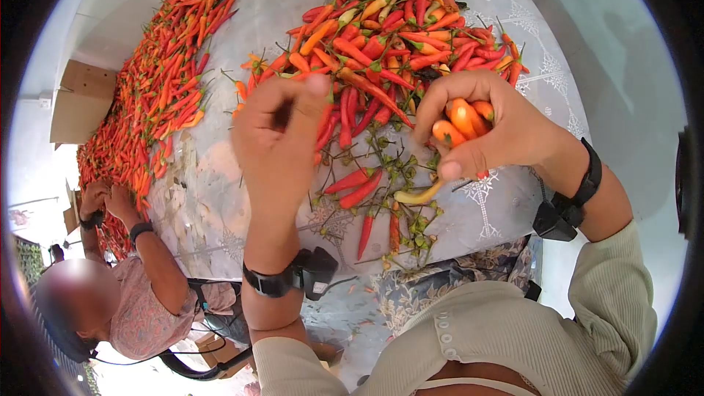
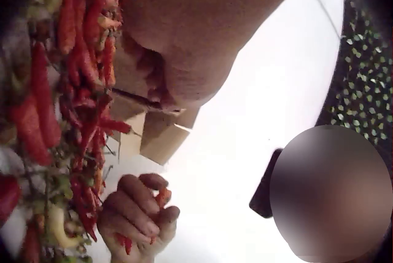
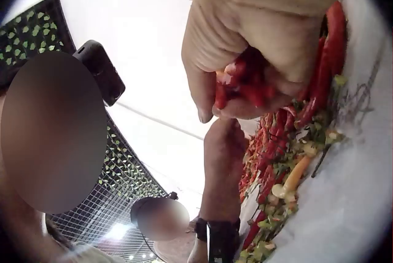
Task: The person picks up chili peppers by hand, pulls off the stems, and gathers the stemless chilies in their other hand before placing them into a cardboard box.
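Note:
In the head view my right hand (image 1: 506, 121) is curled round several orange and red chili peppers (image 1: 462, 121), their rounded ends showing between thumb and fingers. The right wrist view shows red chilies (image 3: 242, 85) tucked in that palm. My left hand (image 1: 275, 147) is raised over the near left side of the chili pile (image 1: 389, 37), blurred, fingers bent and thumb up. I cannot tell whether its fingertips pinch anything. Below the hands lie plucked green stems (image 1: 403, 169), a few loose red chilies (image 1: 361, 194) and a pale yellow chili (image 1: 418, 196).
A larger heap of red and orange chilies (image 1: 161, 81) spreads along the left of the table (image 1: 205, 213), which has a patterned cover. Another person (image 1: 158, 279) works at that heap with both hands. A cardboard box (image 1: 84, 103) stands at the far left.

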A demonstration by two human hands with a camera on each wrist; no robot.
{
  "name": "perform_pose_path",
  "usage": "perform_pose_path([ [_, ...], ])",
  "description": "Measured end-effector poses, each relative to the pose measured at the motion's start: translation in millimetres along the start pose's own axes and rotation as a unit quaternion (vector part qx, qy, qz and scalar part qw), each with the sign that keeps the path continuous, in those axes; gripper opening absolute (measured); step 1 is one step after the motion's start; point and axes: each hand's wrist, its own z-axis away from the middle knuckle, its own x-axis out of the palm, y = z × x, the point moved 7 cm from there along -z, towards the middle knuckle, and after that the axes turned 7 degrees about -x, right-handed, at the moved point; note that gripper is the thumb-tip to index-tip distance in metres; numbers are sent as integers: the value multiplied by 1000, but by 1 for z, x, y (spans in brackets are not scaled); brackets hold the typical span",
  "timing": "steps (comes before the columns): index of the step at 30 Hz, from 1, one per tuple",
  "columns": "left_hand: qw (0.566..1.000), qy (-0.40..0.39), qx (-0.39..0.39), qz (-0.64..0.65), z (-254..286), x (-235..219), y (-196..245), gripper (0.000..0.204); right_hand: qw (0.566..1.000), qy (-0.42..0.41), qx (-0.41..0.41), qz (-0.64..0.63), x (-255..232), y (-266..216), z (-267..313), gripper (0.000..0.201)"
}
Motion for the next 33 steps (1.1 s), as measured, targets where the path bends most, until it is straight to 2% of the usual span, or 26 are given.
perform_pose_path([
  [1,990,57,44,-118,-3,-9,7,23,1000,16,-17,-4,-1,1,-1,31],
  [2,962,114,87,-234,-4,-17,16,25,999,31,-35,-8,-2,0,-2,30],
  [3,914,169,129,-345,-3,-24,24,27,999,38,-12,-37,-2,2,-2,28],
  [5,863,152,100,-470,-8,-29,20,29,993,52,35,-96,-2,3,1,26],
  [6,832,142,86,-529,-11,-31,17,31,990,65,28,-120,-3,4,0,26],
  [9,868,40,-27,-494,-22,-37,-11,28,983,97,18,-157,-6,9,-3,27],
  [15,903,-18,59,-426,-15,-25,-4,24,980,126,54,-141,-7,10,-3,26],
  [18,927,22,135,-348,-13,-19,4,20,981,126,65,-136,-8,12,-3,25],
  [21,970,44,136,-197,-9,-9,12,16,981,136,62,-124,-9,10,-2,25],
  [23,994,-56,69,-64,-2,7,10,15,981,147,62,-112,-9,9,-2,24],
  [24,994,-106,33,3,3,15,8,15,979,152,60,-124,-9,9,-2,27],
  [27,965,-196,165,-65,20,40,24,15,972,174,50,-152,-13,12,-2,33],
  [30,950,-238,191,-68,28,52,25,16,970,182,55,-153,-13,10,-2,34],
  [31,954,-229,188,-45,27,53,23,14,972,169,68,-148,-12,8,-1,35],
  [33,975,-195,106,29,28,54,16,14,979,138,82,-125,-8,6,-1,36],
])
